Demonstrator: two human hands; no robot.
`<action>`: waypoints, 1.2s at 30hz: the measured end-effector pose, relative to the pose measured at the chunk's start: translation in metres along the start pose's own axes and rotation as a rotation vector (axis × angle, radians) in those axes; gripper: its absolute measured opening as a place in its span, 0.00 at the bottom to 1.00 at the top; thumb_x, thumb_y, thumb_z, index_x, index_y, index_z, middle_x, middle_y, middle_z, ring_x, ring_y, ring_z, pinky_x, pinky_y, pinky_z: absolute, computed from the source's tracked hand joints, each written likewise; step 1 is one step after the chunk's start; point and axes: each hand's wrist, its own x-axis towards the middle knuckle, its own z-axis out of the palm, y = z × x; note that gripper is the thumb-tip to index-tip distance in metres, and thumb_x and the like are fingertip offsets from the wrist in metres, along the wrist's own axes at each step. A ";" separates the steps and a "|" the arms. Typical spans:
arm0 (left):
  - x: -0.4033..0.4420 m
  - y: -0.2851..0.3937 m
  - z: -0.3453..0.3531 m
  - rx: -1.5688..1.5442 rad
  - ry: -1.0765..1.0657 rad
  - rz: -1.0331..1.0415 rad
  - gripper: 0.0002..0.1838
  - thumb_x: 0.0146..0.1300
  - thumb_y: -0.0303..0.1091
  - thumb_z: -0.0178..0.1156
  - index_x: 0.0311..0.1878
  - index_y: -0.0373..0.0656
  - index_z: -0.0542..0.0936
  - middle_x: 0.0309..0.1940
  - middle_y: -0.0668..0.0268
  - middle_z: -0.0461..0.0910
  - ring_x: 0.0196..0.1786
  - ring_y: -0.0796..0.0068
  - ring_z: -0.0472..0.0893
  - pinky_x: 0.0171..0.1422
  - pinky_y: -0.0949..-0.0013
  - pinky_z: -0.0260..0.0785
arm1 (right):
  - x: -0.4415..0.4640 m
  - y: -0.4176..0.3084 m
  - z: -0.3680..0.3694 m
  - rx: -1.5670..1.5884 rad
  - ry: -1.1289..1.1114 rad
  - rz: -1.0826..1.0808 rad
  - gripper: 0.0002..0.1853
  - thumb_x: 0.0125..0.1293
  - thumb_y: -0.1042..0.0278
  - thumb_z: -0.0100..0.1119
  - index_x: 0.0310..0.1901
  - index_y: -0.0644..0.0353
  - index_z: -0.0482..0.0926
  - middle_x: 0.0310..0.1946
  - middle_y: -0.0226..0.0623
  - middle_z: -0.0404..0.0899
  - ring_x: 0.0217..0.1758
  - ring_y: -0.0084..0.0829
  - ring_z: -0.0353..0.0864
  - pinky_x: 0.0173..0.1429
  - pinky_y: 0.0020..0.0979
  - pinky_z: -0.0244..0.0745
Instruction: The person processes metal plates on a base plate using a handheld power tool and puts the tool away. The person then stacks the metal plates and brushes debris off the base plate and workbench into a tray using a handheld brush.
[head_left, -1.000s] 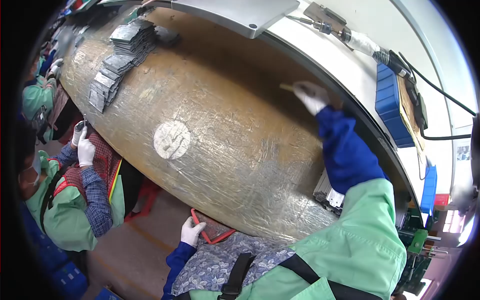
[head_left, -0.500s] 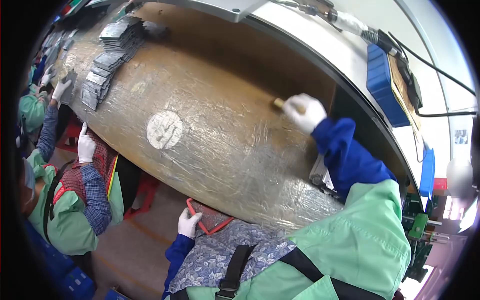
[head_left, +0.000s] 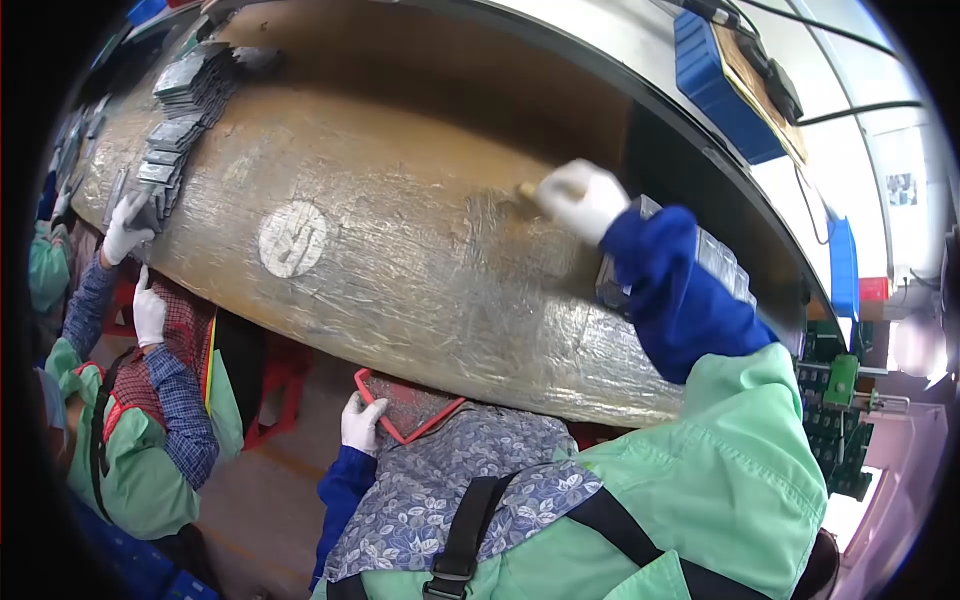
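Observation:
My right hand [head_left: 585, 200], in a white glove, is closed above the far half of the worn tabletop [head_left: 390, 240]. Out of its fingers sticks the tan end of a small brush [head_left: 526, 190], smeared by motion; whether it touches the surface I cannot tell. Low at my waist, my gloved left hand [head_left: 362, 422] grips the left edge of a red-rimmed dustpan [head_left: 434, 422]. Grey specks cover the pan's inside, which lies close to the table's near edge. Behind my right forearm stand stacked grey metal pieces [head_left: 722, 262], partly hidden by the blue sleeve.
A round white patch [head_left: 292, 240] marks the tabletop. Grey flat plates [head_left: 175, 140] are piled at the left, where a co-worker's gloved hand [head_left: 128, 228] touches them. A blue bin [head_left: 715, 85] stands on the ledge behind. A red stool [head_left: 280, 385] is below.
My view has shifted, and my right hand has swept a little left with the brush. The left hand still holds the dustpan. The co-worker's hand has reached the plate pile.

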 end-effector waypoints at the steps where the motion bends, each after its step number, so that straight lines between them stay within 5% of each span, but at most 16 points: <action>1: -0.001 0.000 0.000 0.005 -0.003 -0.007 0.15 0.54 0.21 0.58 0.47 0.35 0.72 0.38 0.63 0.78 0.37 0.75 0.78 0.45 0.71 0.72 | 0.010 0.034 -0.003 -0.056 0.086 0.074 0.12 0.55 0.56 0.56 0.31 0.53 0.83 0.31 0.44 0.79 0.39 0.44 0.78 0.46 0.38 0.74; 5: -0.003 -0.003 -0.003 0.056 -0.017 -0.008 0.15 0.55 0.21 0.58 0.47 0.35 0.72 0.39 0.63 0.78 0.39 0.75 0.78 0.46 0.71 0.72 | 0.021 0.086 -0.009 -0.312 -0.042 0.407 0.18 0.52 0.53 0.54 0.36 0.57 0.82 0.39 0.49 0.79 0.43 0.47 0.78 0.51 0.40 0.73; 7: -0.002 -0.007 -0.007 0.039 -0.041 0.011 0.16 0.54 0.21 0.58 0.48 0.35 0.72 0.39 0.63 0.78 0.40 0.74 0.78 0.47 0.71 0.72 | 0.009 0.054 -0.001 -0.370 -0.227 0.463 0.21 0.52 0.52 0.53 0.37 0.61 0.81 0.41 0.53 0.78 0.46 0.48 0.78 0.53 0.40 0.72; 12: -0.006 -0.004 -0.004 0.059 -0.039 0.009 0.17 0.54 0.21 0.58 0.48 0.35 0.72 0.40 0.63 0.78 0.41 0.74 0.78 0.48 0.71 0.71 | -0.017 0.013 0.017 -0.357 -0.228 0.178 0.22 0.53 0.50 0.52 0.37 0.63 0.80 0.36 0.54 0.79 0.44 0.48 0.78 0.51 0.41 0.72; 15: -0.006 -0.007 -0.006 0.061 -0.051 0.010 0.17 0.54 0.22 0.59 0.49 0.34 0.72 0.40 0.63 0.78 0.41 0.73 0.78 0.49 0.71 0.71 | -0.004 0.027 0.008 -0.448 -0.145 0.258 0.19 0.54 0.51 0.53 0.32 0.63 0.78 0.34 0.50 0.77 0.40 0.47 0.78 0.47 0.40 0.73; 20: -0.006 -0.008 -0.007 0.093 -0.056 0.019 0.17 0.54 0.22 0.58 0.48 0.34 0.72 0.40 0.62 0.78 0.41 0.74 0.78 0.49 0.71 0.70 | -0.003 0.020 0.029 -0.454 -0.384 0.335 0.21 0.56 0.52 0.50 0.33 0.65 0.81 0.24 0.45 0.81 0.19 0.36 0.81 0.35 0.34 0.78; 24: -0.007 -0.008 -0.008 0.099 -0.070 -0.006 0.17 0.54 0.22 0.58 0.48 0.34 0.72 0.40 0.63 0.78 0.41 0.74 0.78 0.48 0.72 0.71 | -0.029 -0.026 0.035 -0.375 -0.421 0.184 0.17 0.53 0.55 0.52 0.33 0.62 0.79 0.35 0.51 0.79 0.41 0.46 0.79 0.47 0.40 0.74; 29: -0.011 -0.010 -0.004 0.051 -0.071 0.015 0.16 0.54 0.21 0.57 0.49 0.35 0.72 0.40 0.62 0.78 0.41 0.73 0.78 0.49 0.70 0.72 | -0.036 0.005 0.046 -0.507 -0.230 0.228 0.18 0.54 0.58 0.53 0.39 0.65 0.76 0.41 0.53 0.76 0.39 0.49 0.79 0.45 0.42 0.75; 36: -0.018 -0.002 0.009 -0.005 -0.066 -0.031 0.15 0.56 0.20 0.54 0.48 0.36 0.71 0.40 0.62 0.77 0.40 0.71 0.79 0.47 0.66 0.75 | -0.109 -0.068 0.086 -0.301 -0.166 0.049 0.14 0.50 0.64 0.61 0.35 0.62 0.71 0.37 0.48 0.72 0.35 0.44 0.79 0.37 0.40 0.77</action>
